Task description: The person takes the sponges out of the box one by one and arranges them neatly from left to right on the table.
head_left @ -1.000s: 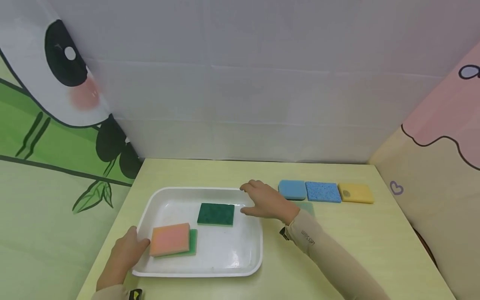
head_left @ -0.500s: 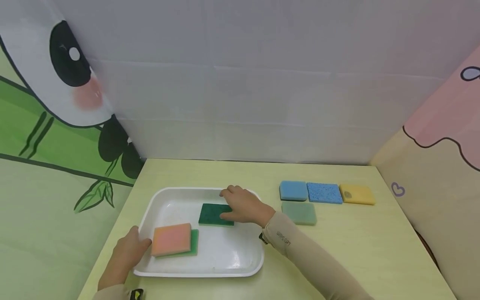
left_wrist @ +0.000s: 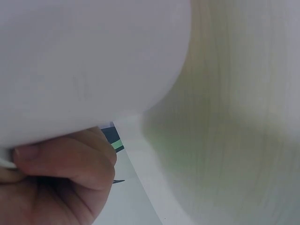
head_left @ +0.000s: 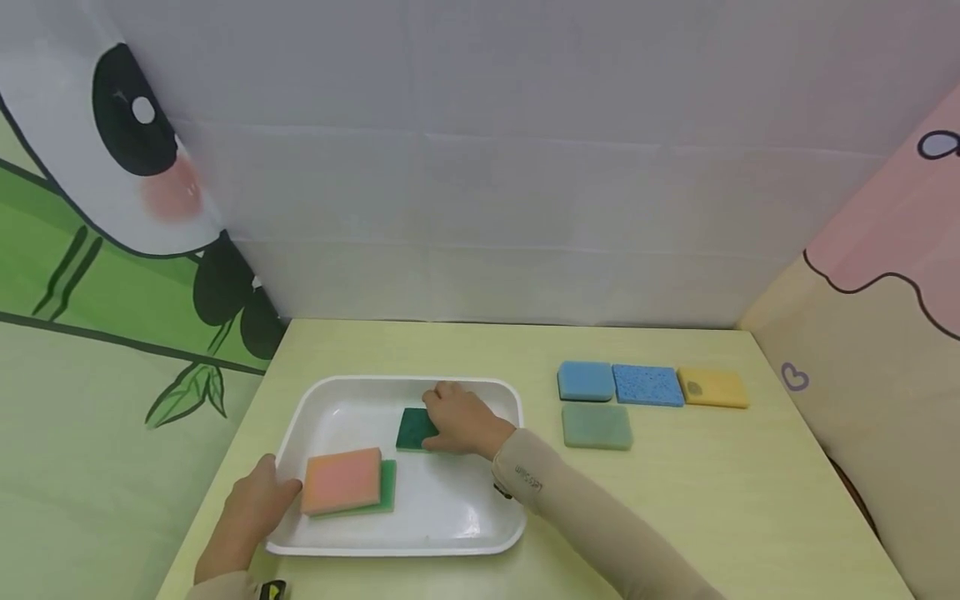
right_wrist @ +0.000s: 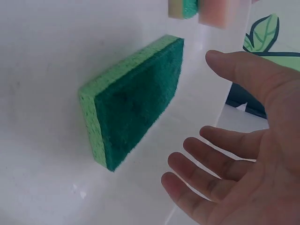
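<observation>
Dark green sponge lies flat beneath a spread right hand

It sits inside the white tray, toward the far side and just right of the middle. Its dark scouring face is up, with a paler, speckled foam layer below. In the right wrist view the right hand has thumb and fingers well parted and appears to hold nothing, with visible gaps between the fingertips and the sponge. The left hand grips the tray's left rim, fingers curled at the edge. Near it in the tray, a pink sponge rests on top of a green sponge.

Handling should be easy: the piece looks light and hard to damage, its foam probably soft enough to squash, its scouring layer stiffer and rough enough not to slip. Whether it is damp, and so heavier, I cannot tell. The best hold is probably across its width, thumb on the near long edge and fingers on the far one, pressing the foam sides lightly. The smooth tray floor might let it slide if pushed from one side only.
</observation>
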Tool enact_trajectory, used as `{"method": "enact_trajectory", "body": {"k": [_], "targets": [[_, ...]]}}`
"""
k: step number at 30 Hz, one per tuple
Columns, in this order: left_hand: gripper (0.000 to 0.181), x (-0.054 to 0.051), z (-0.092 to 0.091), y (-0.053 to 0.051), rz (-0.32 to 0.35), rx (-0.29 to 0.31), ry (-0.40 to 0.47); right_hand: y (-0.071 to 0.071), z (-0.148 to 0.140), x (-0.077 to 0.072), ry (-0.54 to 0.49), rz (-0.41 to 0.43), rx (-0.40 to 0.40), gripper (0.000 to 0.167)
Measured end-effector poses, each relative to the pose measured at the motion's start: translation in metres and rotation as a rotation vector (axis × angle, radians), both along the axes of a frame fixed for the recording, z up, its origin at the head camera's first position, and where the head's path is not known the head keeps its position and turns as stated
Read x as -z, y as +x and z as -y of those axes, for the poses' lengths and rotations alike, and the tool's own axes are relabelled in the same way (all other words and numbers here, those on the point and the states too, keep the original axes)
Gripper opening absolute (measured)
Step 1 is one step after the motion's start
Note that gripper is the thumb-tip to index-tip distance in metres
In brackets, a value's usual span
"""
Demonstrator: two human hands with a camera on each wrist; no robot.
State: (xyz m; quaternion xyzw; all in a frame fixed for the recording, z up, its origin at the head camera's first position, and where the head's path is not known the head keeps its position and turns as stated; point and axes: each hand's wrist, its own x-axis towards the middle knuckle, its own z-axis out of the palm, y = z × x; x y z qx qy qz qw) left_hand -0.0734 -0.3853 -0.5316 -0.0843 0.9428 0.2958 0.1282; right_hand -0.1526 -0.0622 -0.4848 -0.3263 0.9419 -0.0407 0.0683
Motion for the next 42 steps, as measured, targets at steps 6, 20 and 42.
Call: {"method": "enact_trajectory", "body": {"k": [6, 20, 42], "targets": [[0.049, 0.002, 0.000, 0.000, 0.000, 0.004, -0.005, -0.001, 0.005, 0.012, 0.070, 0.009, 0.034, 0.072], [0.050, 0.001, -0.003, 0.000, 0.001, 0.017, -0.004, -0.001, 0.005, 0.030, 0.110, 0.034, 0.100, 0.064], [0.053, 0.001, 0.000, 0.000, 0.016, 0.013, -0.022, 0.001, 0.002, 0.025, 0.103, -0.021, 0.064, 0.061]]}}
